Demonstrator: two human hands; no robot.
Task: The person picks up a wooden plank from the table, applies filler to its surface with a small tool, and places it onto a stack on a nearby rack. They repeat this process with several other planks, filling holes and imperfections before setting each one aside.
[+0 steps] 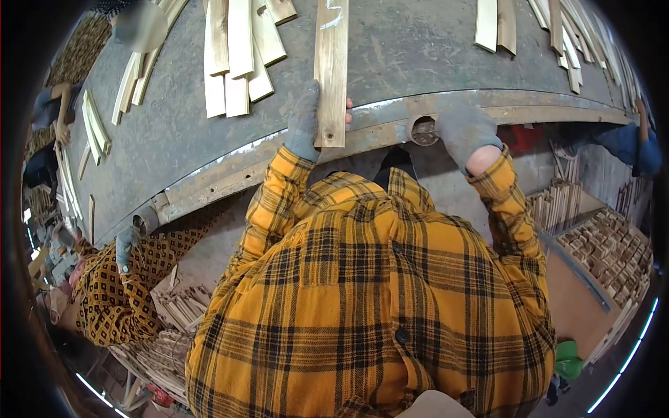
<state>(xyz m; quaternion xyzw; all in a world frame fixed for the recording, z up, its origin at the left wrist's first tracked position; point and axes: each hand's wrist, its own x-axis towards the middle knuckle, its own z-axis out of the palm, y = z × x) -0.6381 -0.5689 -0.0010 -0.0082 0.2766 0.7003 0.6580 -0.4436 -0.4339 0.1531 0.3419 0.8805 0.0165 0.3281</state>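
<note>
A long wooden board (331,76) points away from me over the table, its near end jutting past the front edge. My left hand (304,122), in a grey glove with bare fingertips, is closed around this board, thumb on the left side and fingertips showing on the right. White marks run across the board's far part, and a dark knot sits close to its near end. My right hand (468,136), also in a grey glove, is blurred at the table's front edge, right beside a round metal ring (424,131). Its fingers do not show clearly.
Pale wooden strips (240,42) lie on the grey table (411,59) left of the board, with other strips (496,28) at the right. A co-worker in a patterned garment (115,299) is at the left. Stacked wood pieces (606,247) stand at the lower right.
</note>
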